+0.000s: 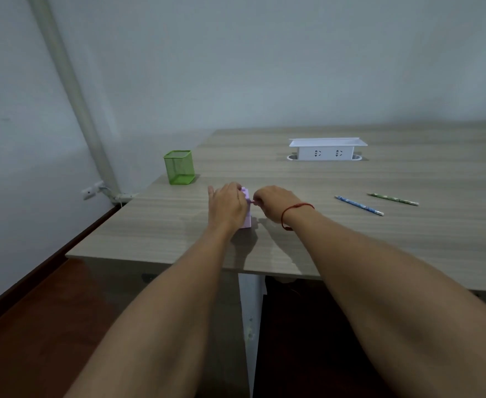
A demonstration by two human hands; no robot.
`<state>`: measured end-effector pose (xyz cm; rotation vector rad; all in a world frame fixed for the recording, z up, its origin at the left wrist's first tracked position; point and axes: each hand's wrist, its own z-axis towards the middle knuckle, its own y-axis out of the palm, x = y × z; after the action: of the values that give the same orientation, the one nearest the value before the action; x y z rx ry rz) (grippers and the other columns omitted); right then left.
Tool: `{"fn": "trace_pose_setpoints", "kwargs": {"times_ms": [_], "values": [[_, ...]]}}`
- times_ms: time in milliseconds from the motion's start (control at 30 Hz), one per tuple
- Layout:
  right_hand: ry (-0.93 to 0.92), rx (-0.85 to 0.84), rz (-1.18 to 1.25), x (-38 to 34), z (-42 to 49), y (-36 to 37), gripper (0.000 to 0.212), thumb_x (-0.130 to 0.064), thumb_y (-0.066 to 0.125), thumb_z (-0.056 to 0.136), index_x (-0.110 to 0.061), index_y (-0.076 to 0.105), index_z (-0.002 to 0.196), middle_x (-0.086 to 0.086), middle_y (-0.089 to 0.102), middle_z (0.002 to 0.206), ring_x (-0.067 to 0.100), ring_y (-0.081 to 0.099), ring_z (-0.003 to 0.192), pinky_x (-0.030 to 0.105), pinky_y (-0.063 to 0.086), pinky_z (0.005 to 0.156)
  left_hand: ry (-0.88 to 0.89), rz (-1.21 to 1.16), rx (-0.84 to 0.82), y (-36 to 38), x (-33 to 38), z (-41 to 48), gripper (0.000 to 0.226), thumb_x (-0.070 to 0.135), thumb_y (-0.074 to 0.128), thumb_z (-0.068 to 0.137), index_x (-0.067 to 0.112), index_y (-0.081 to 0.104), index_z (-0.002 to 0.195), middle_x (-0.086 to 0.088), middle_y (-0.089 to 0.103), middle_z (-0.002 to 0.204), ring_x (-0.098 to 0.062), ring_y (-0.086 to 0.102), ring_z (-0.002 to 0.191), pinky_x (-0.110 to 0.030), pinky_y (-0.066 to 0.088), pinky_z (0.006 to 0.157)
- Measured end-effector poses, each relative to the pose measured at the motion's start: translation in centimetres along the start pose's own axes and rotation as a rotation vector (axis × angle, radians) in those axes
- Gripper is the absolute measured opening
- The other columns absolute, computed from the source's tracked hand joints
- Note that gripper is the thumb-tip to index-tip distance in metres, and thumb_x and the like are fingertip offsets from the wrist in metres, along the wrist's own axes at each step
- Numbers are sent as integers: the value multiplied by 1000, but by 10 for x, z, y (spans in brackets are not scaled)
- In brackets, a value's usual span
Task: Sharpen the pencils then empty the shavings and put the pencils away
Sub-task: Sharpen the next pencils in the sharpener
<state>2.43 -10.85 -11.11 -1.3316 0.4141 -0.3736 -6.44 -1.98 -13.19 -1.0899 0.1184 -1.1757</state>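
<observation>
Pink sharpener [247, 218] stands upright on the table [322, 242], nearer the front edge and the left side than the middle, mostly hidden by the hands. Left hand [227, 206] wraps it from the left & top, fingers curled over the body, holding it down. Right hand [273, 200] sits just beside it on the right, fingertips bunched narrow and pinching a small pink stub [252, 201] that sticks out of the sharpener's right side; can't tell what the stub is. Red string [286, 215] round the right wrist. Two pencils lie flat toward the right edge, well apart from the sharpener: blue pencil [359, 206] nearer, green pencil [392, 199] behind it, not touching. Green mesh cup [179, 167] stands upright at the left edge, farther back. White socket box [326, 149] sits toward the back edge, approx. mid-width.
</observation>
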Motion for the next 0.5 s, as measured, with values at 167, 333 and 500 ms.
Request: {"fn": "trace_pose_setpoints", "kwargs": {"times_ms": [167,333,500], "values": [[-47,-28,-3,-15,-3,-15,59,2,42,93,-12,25,147,16,46,139,35,53,121,44,42,96,-30,-198,6,-15,-9,3,37,19,30,100,7,54,127,-13,57,130,-29,50,122,-44,29,112],[-156,-116,59,-32,0,-8,101,6,63,79,-26,4,154,12,22,153,39,52,122,49,46,100,-185,-178,-125,-27,-45,-3,34,6,43,91,8,54,123,-17,60,124,-34,57,112,-42,48,94],[-186,-104,0,-42,1,-4,84,-15,72,79,-14,23,147,13,33,144,40,52,121,49,46,99,-100,23,-334,-29,-56,-12,22,4,43,88,6,61,101,-18,65,109,-35,60,98,-40,49,83]]}}
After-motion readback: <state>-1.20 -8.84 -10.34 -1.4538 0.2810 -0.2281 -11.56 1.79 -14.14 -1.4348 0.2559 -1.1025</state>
